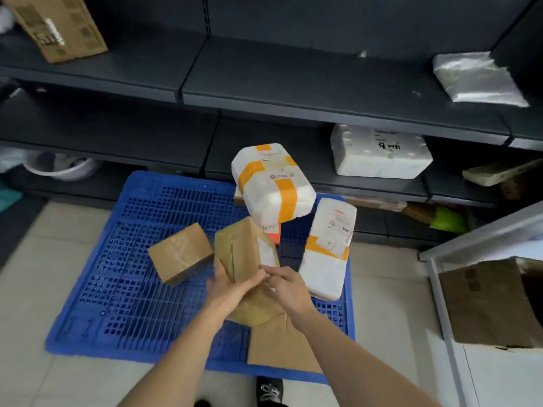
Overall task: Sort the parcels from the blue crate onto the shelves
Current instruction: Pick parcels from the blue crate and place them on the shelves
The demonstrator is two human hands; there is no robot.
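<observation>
Hands meet on the near end of a brown parcel [245, 251] held over the blue crate [132, 259]. The left hand [232, 286] clasps it from seven o'clock, thumb up the left face and fingers laid across the front. The right hand [289, 286] comes in from five o'clock, and its curled fingers pinch the near right edge, just below the white label [266, 254].

The parcel's long axis runs roughly six to twelve, far end tipped a little toward eleven and pointing at the shelves [323, 92], which stand straight ahead at twelve o'clock. So the parcel lies directly ahead of both hands, lengthwise toward its goal, and the hands are about equally near it. The left has the fuller hold and would likely carry the weight in a push forward and up.

Also on the crate are a small brown box [180, 254] at nine o'clock of the held parcel, a white parcel with orange tape [271, 183] at twelve, a flat white parcel [329, 248] at three, and a flat brown packet [282, 345] at six, under the right forearm. The taped white parcel stands between the held one and the lower shelf, where a white foam box [379, 151] sits at one o'clock. A lift would have to clear it first, I judge.
</observation>
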